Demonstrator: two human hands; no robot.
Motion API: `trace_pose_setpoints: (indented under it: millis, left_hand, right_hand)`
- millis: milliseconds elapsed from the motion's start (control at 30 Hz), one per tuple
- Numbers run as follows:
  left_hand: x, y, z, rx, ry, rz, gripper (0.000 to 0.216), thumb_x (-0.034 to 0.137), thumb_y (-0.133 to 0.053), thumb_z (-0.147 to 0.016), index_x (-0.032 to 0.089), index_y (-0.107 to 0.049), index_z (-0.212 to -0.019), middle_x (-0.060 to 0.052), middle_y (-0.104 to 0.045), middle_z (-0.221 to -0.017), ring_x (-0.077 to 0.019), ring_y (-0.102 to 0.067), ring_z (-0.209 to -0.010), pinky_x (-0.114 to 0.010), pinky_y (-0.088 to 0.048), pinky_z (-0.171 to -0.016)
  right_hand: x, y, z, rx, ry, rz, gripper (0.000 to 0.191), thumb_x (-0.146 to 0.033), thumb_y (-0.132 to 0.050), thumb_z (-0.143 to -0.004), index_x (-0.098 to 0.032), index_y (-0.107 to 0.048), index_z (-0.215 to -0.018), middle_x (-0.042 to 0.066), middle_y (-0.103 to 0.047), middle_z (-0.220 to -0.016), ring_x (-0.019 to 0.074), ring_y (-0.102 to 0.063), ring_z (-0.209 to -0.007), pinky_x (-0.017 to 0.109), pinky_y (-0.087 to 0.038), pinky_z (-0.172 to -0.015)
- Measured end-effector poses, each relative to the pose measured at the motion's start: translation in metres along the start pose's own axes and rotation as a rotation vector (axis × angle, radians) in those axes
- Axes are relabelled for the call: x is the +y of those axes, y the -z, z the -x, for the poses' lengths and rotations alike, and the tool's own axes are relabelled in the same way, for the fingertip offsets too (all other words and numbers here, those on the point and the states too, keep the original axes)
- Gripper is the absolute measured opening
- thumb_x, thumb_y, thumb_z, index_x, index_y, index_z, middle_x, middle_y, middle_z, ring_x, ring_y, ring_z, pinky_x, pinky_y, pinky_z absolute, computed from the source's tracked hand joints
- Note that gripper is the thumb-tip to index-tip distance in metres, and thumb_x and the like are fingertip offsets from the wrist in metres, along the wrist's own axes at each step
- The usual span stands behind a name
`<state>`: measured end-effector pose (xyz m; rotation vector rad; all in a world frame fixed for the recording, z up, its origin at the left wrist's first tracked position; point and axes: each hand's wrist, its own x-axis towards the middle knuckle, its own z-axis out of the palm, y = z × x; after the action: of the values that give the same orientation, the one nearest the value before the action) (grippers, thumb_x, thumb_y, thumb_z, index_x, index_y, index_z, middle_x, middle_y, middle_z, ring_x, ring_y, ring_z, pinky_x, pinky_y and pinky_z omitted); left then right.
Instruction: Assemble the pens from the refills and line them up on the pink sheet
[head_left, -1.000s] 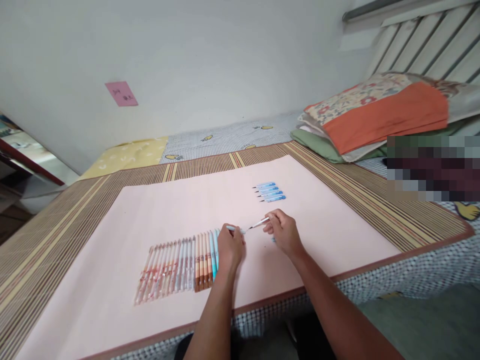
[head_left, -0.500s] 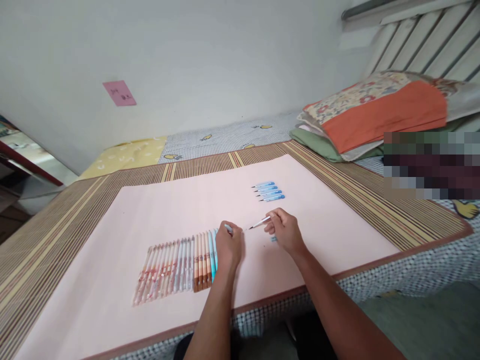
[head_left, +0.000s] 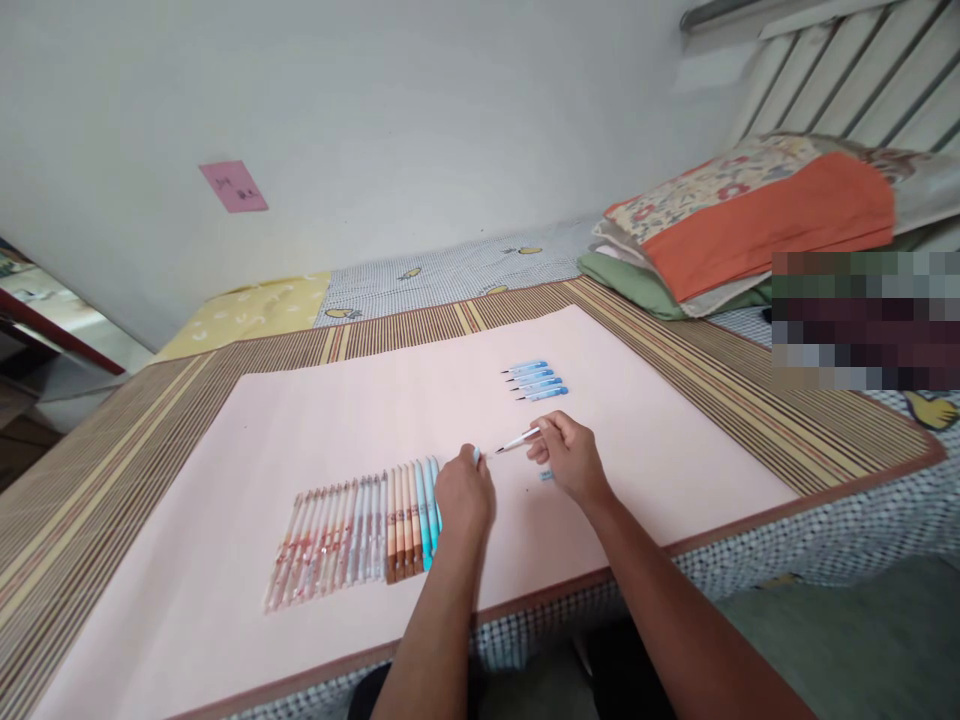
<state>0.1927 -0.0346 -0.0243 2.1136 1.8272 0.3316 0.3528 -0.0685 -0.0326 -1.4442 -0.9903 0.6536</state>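
My left hand [head_left: 463,495] is closed around a small light-blue pen cap [head_left: 476,456] at the right end of a row of several capped pens [head_left: 360,530] lying on a pink sheet [head_left: 337,420]. My right hand [head_left: 566,458] pinches an uncapped blue pen [head_left: 517,441], tip pointing left toward the cap, a small gap between them. A small blue piece [head_left: 547,476] lies under my right hand. Several uncapped blue pens [head_left: 536,381] lie in a neat group farther back.
The pink sheet lies on a striped bamboo mat [head_left: 105,450] over a bed. Folded bedding with an orange cover [head_left: 757,225] is stacked at the back right. A pink note [head_left: 233,186] sticks on the white wall. The bed's front edge is near my body.
My left hand has shifted a little to the right, bringing the cap closer to the pen tip. My right hand has barely moved.
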Motion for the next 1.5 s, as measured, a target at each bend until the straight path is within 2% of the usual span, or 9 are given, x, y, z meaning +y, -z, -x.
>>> trace_pose_setpoints:
  millis: [267, 400, 533, 700, 800, 933, 1033, 1133, 1500]
  left_hand:
    - [0.0, -0.003, -0.001, -0.013, -0.047, -0.036, 0.024, 0.028, -0.048, -0.096, 0.024, -0.068, -0.108, -0.011, -0.075, -0.086, -0.0277, -0.07, -0.083, -0.033, -0.039, -0.069]
    - [-0.001, -0.004, -0.002, -0.036, -0.09, -0.074, 0.023, 0.029, -0.047, -0.096, 0.025, -0.069, -0.104, -0.01, -0.075, -0.085, -0.0271, -0.07, -0.084, -0.033, -0.039, -0.069]
    - [0.0, -0.007, -0.002, -0.023, -0.085, -0.1, 0.024, 0.029, -0.044, -0.098, 0.021, -0.065, -0.105, -0.012, -0.075, -0.087, -0.0278, -0.07, -0.084, -0.033, -0.04, -0.068]
    - [0.003, -0.008, -0.002, -0.045, -0.041, -0.094, 0.026, 0.028, -0.041, -0.1, 0.014, -0.06, -0.109, -0.017, -0.074, -0.091, -0.0299, -0.071, -0.085, -0.036, -0.042, -0.07]
    - [0.001, -0.004, -0.002, -0.03, -0.04, 0.012, 0.023, 0.027, -0.044, -0.098, 0.014, -0.061, -0.105, -0.016, -0.074, -0.089, -0.0281, -0.07, -0.084, -0.034, -0.042, -0.071]
    - [-0.005, 0.002, -0.005, 0.006, -0.111, 0.397, 0.014, 0.026, -0.049, -0.092, 0.02, -0.06, -0.087, -0.006, -0.071, -0.082, -0.0216, -0.066, -0.079, -0.03, -0.041, -0.069]
    - [-0.009, 0.003, -0.006, 0.045, -0.153, 0.591, 0.011, 0.027, -0.052, -0.089, 0.021, -0.06, -0.084, -0.002, -0.067, -0.076, -0.0192, -0.061, -0.072, -0.028, -0.04, -0.066]
    - [-0.01, 0.002, -0.006, 0.058, -0.173, 0.64, 0.012, 0.028, -0.052, -0.088, 0.021, -0.061, -0.085, 0.0, -0.064, -0.072, -0.0184, -0.059, -0.069, -0.028, -0.039, -0.064]
    - [-0.008, 0.003, -0.002, 0.055, -0.221, 0.586, 0.012, 0.03, -0.05, -0.09, 0.022, -0.059, -0.088, 0.0, -0.062, -0.07, -0.0174, -0.056, -0.066, -0.027, -0.035, -0.061]
  right_hand:
    - [0.004, 0.001, -0.002, 0.003, -0.011, 0.034, 0.028, -0.042, -0.049, -0.092, -0.018, -0.063, -0.085, 0.002, -0.069, -0.064, 0.0154, -0.065, -0.053, 0.024, -0.051, -0.05]
    - [0.008, 0.002, -0.003, -0.004, -0.007, 0.051, 0.027, -0.04, -0.052, -0.091, -0.018, -0.066, -0.083, 0.003, -0.071, -0.069, 0.0149, -0.065, -0.054, 0.024, -0.049, -0.049]
    - [0.007, 0.002, -0.002, -0.017, -0.019, 0.025, 0.026, -0.04, -0.056, -0.089, -0.018, -0.068, -0.084, 0.003, -0.07, -0.069, 0.0143, -0.064, -0.054, 0.024, -0.049, -0.049]
    - [0.004, 0.004, -0.004, 0.032, -0.085, -0.049, 0.027, -0.042, -0.06, -0.085, -0.017, -0.069, -0.082, 0.004, -0.07, -0.07, 0.0128, -0.062, -0.053, 0.023, -0.05, -0.049]
    - [0.003, 0.008, -0.006, 0.068, -0.121, -0.12, 0.029, -0.045, -0.063, -0.083, -0.016, -0.07, -0.083, 0.004, -0.07, -0.069, 0.0127, -0.062, -0.053, 0.023, -0.05, -0.048]
    - [-0.003, 0.015, -0.007, 0.075, -0.124, -0.258, 0.033, -0.049, -0.065, -0.083, -0.016, -0.069, -0.084, 0.004, -0.069, -0.07, 0.0135, -0.063, -0.055, 0.024, -0.051, -0.049]
    - [-0.01, 0.019, -0.005, 0.082, -0.099, -0.309, 0.035, -0.052, -0.066, -0.083, -0.017, -0.068, -0.084, 0.003, -0.068, -0.069, 0.0135, -0.062, -0.056, 0.025, -0.051, -0.051]
    - [-0.014, 0.019, -0.004, 0.096, -0.076, -0.286, 0.038, -0.055, -0.067, -0.082, -0.017, -0.068, -0.084, 0.003, -0.067, -0.069, 0.0135, -0.062, -0.055, 0.025, -0.052, -0.051]
    - [-0.014, 0.018, -0.003, 0.099, -0.037, -0.23, 0.038, -0.055, -0.064, -0.086, -0.017, -0.068, -0.085, 0.003, -0.068, -0.069, 0.0137, -0.062, -0.055, 0.025, -0.052, -0.051]
